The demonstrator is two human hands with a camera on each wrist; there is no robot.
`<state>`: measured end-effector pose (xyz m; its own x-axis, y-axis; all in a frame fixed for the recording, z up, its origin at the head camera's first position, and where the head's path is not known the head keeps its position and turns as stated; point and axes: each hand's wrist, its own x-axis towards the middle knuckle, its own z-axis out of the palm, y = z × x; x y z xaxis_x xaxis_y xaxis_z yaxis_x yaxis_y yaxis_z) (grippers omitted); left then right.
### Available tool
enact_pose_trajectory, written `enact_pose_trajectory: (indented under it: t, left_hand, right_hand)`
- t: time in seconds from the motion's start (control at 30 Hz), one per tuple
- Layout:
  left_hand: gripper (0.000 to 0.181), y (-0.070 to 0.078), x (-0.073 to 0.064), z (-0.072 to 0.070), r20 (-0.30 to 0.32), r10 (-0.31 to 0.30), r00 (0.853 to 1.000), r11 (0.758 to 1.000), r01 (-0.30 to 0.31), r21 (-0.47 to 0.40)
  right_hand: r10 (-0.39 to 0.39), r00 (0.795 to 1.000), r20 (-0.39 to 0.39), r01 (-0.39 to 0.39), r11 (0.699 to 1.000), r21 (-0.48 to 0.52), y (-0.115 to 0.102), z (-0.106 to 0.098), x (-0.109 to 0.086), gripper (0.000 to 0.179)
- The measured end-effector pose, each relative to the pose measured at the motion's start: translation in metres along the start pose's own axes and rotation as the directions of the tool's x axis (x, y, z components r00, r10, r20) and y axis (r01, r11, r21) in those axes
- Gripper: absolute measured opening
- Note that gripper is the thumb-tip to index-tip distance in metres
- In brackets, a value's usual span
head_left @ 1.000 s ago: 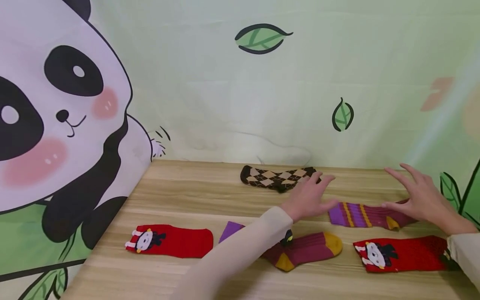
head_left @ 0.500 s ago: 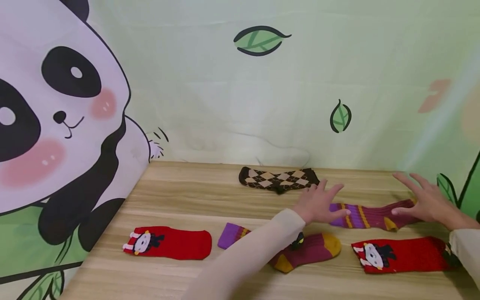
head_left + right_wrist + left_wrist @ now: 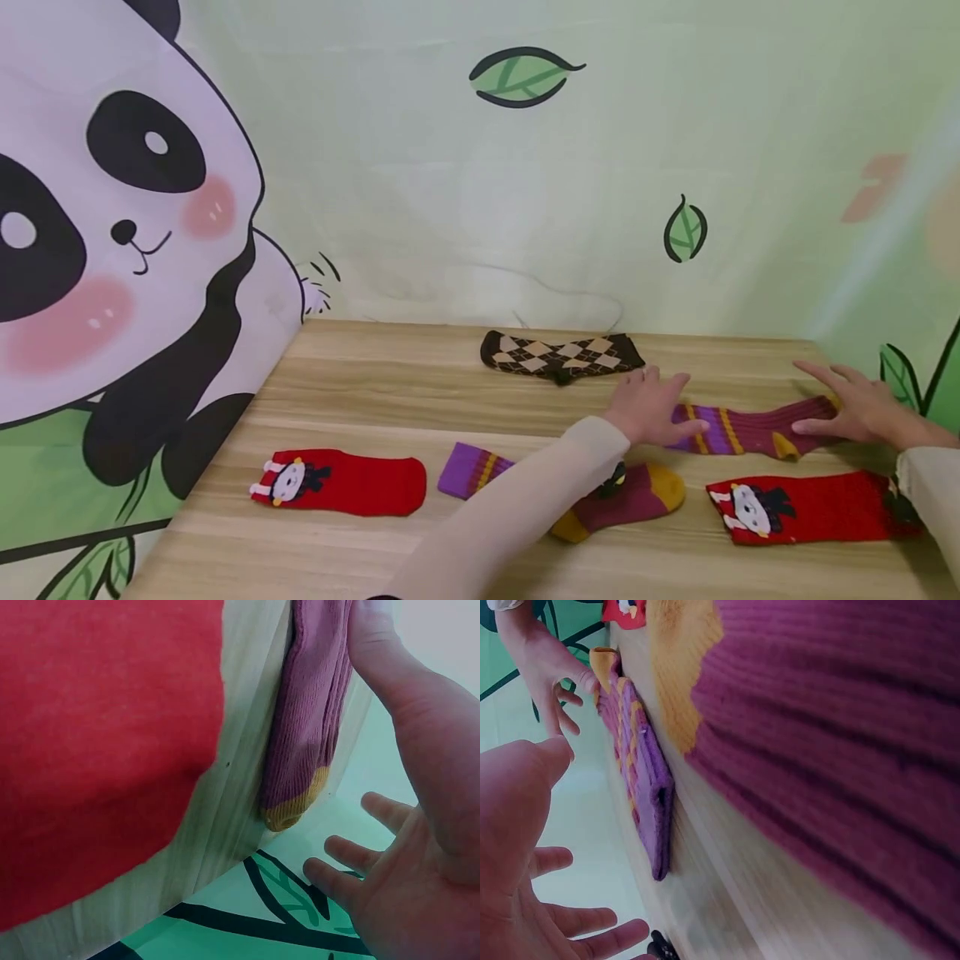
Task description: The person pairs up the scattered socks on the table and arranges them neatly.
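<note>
A ribbed maroon sock with purple and yellow stripes (image 3: 738, 432) lies flat between my two hands, toe to the right. My left hand (image 3: 647, 408), fingers spread, hovers at its purple cuff, the thumb overlapping the cuff in the head view. Over the toe end, my right hand (image 3: 862, 408) has its fingers stretched out and its thumb close to the heel. The left wrist view shows the sock's cuff (image 3: 656, 802) apart from my left palm. In the right wrist view, the yellow toe (image 3: 296, 802) lies beside my right thumb, with nothing in the palm.
A matching maroon sock (image 3: 637, 500) lies under my left forearm. Red socks with a white animal face lie at left (image 3: 367, 483) and right (image 3: 832, 508), the latter partly behind my right sleeve. A brown argyle sock (image 3: 562, 357) lies near the printed backdrop (image 3: 420, 192).
Both hands have come down closer to the striped sock. The left hand has shifted right, from beside the argyle sock to the cuff; the right has shifted slightly right. The socks have stayed put.
</note>
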<state>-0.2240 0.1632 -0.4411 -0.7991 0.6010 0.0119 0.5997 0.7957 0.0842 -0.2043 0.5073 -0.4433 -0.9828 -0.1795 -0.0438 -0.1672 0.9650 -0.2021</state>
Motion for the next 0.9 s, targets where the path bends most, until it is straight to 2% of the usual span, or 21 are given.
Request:
enact_pose_trajectory:
  t: [0.3,0.7,0.9]
  left_hand:
    - [0.075,0.007,0.009,0.005,0.046,-0.031,0.998,0.998,0.028,0.061]
    - [0.069,0.015,0.013,0.012,0.061,-0.032,0.998,0.996,0.027,0.082]
    - [0.068,0.017,0.011,0.011,0.057,-0.027,0.998,0.995,0.021,0.097]
  right_hand:
    - [0.074,0.995,0.072,-0.075,0.997,0.017,0.006,0.0,0.003,0.118]
    - [0.076,0.991,0.109,-0.081,0.996,0.046,0.007,0.002,0.006,0.117]
    - [0.061,0.992,0.113,-0.066,0.997,0.041,0.005,0.002,0.004,0.111]
